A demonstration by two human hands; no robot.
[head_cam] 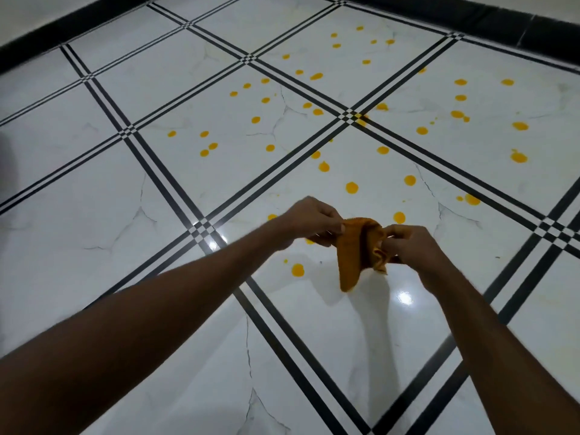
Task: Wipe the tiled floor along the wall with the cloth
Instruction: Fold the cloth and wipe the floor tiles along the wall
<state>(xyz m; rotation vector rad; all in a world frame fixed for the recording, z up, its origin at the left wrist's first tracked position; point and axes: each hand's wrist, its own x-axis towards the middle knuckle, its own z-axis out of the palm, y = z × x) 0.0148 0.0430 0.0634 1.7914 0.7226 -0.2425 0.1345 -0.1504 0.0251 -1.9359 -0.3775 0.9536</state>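
An orange-brown cloth (pixel 354 252) hangs bunched between both hands, above the floor, with one corner drooping down. My left hand (pixel 309 219) pinches its left edge with thumb and fingers. My right hand (pixel 411 244) grips the crumpled right side. The white marble-look tiled floor (pixel 157 246) with black double-line borders spreads below, dotted with several yellow-orange spots (pixel 351 187), mostly ahead and to the right of the hands.
A black skirting (pixel 470 18) runs along the wall at the top right, and another black skirting (pixel 62 29) at the top left; they meet at a far corner. Bright light reflections lie on the glossy tiles near the hands.
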